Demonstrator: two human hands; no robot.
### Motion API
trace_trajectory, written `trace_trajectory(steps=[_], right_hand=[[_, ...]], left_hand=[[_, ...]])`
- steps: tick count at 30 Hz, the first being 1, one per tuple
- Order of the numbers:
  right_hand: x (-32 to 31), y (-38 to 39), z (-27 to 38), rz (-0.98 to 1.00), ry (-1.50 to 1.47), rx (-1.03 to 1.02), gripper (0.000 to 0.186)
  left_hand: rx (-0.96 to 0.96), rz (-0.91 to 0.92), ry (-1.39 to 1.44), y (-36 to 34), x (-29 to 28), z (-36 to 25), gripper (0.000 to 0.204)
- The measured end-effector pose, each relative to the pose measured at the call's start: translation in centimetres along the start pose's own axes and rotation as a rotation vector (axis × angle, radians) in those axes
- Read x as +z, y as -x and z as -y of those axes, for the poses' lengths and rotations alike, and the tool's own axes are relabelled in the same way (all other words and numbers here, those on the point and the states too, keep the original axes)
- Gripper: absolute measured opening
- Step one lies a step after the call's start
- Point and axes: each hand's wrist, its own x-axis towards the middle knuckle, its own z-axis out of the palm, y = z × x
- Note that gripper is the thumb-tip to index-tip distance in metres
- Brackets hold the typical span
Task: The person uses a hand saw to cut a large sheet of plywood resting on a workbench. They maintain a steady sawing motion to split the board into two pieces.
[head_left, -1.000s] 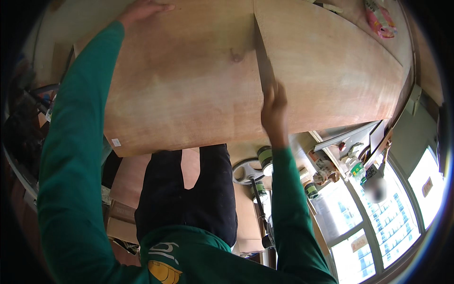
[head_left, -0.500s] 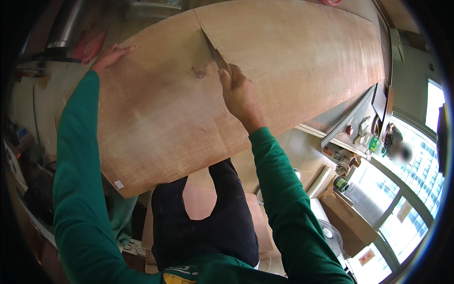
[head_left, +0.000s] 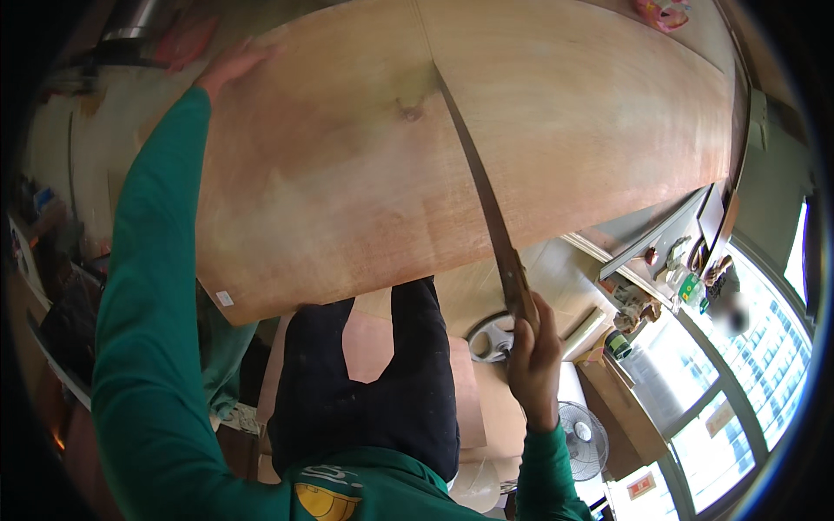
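Note:
A large plywood panel (head_left: pixel 321 200) spans the upper middle, with a dark knot on its face and a small white sticker at its near left corner. My left hand (head_left: pixel 236 66) lies with fingers stretched out on the panel's far left edge, somewhat blurred. My right hand (head_left: pixel 533 369) is closed round the handle of a handsaw (head_left: pixel 485 191), below the panel's near edge. The saw's long blade slants up across the panel, its tip at the lower end of a straight line that runs to the far edge.
A floor fan (head_left: pixel 584 438) and a cardboard box (head_left: pixel 617 417) stand at the right by the windows. Bottles and tools crowd the ledge (head_left: pixel 647 269) there. My legs (head_left: pixel 365 382) are under the panel's near edge. A red bag (head_left: pixel 665 13) lies at the far right.
My right hand has drawn the saw back toward me and to the right, exposing much more of its blade. The left hand stays on the panel edge. The whole view has shifted slightly.

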Motion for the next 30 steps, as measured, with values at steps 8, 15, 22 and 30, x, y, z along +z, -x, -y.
trace_trajectory(steps=[8,15,22,30], right_hand=[[10.4,-21.8,-0.3,-0.148,-0.139,-0.215,0.042],[2.6,-7.0,0.2,0.105,-0.06,0.141,0.041],[2.6,-5.7,-1.5,-0.007,-0.062,0.003,0.041],[8.8,-16.7,-2.2,-0.121,-0.106,-0.206,0.044]], left_hand=[[0.047,0.012,0.07,0.9,0.2,-2.1,0.147],[-0.019,0.069,0.023,1.2,-0.3,0.1,0.143],[0.036,0.036,0.09,0.6,0.3,-0.8,0.144],[0.031,0.063,0.0,0.7,-0.1,-2.3,0.152]])
